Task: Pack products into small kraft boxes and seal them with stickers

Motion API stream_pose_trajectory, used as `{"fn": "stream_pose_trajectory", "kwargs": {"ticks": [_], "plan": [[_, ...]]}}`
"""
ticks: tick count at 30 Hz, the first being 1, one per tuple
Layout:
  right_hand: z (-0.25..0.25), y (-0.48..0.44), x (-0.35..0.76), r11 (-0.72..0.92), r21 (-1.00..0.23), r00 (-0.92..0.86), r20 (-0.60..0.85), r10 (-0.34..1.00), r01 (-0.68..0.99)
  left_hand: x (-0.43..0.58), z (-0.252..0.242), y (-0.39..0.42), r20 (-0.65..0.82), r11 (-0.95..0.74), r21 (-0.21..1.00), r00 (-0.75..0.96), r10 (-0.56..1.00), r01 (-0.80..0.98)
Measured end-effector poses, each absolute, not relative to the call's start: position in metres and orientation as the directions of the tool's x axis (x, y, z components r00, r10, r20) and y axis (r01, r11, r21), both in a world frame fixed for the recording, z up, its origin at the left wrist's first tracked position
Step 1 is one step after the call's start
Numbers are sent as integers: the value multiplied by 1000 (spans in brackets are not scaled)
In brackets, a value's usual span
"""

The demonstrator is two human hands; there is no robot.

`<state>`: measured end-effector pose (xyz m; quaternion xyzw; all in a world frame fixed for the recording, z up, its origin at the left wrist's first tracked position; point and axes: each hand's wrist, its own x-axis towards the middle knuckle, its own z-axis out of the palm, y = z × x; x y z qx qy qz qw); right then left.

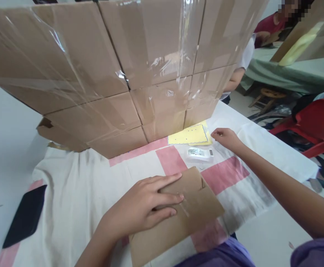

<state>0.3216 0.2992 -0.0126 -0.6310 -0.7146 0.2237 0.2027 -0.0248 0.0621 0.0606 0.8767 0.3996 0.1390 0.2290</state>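
Below, flat cardboard (189,218) over pink-and-white cloth (81,189); rightward, red chair (316,122)

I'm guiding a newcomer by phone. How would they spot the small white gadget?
Find the stacked cardboard boxes. The gadget lies between the yellow sheet at their foot and the cardboard piece under the left hand. Unlike both, it's white, dark at one end.

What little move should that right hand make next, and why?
Perhaps bring the right hand over to the cardboard: the left hand lies spread on it, while the right is off by the yellow sheet, fingers curled.
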Motion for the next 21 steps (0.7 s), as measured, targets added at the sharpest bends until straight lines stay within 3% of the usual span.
{"fn": "stream_pose_trajectory", "kwargs": {"ticks": [4, 7, 10, 12, 14, 16, 18, 21], "plan": [[-7, 295, 288, 211, -581, -190, 96, 977, 786, -24, 59, 66, 113, -609, 522, 659, 744, 598], [7, 280, 247, 376, -615, -376, 138, 916, 693, -25, 59, 66, 173, -654, 507, 676, 716, 562], [16, 256, 200, 556, -636, -651, 109, 751, 535, -33, 62, 68, 229, -682, 527, 688, 689, 507], [15, 242, 170, 641, -621, -788, 61, 613, 451, -50, 64, 74, 240, -629, 610, 644, 726, 482], [8, 233, 144, 685, -607, -859, 6, 512, 404, -79, 63, 83, 151, -477, 740, 574, 805, 474], [-3, 228, 123, 686, -611, -883, -47, 466, 395, -121, 56, 92, -66, -217, 833, 480, 875, 509], [-17, 226, 108, 660, -632, -886, -96, 454, 406, -171, 41, 99, -272, 58, 808, 283, 920, 586], [-40, 225, 97, 629, -635, -868, -143, 475, 449, -241, 7, 100, -299, 291, 722, -97, 949, 627]]}}
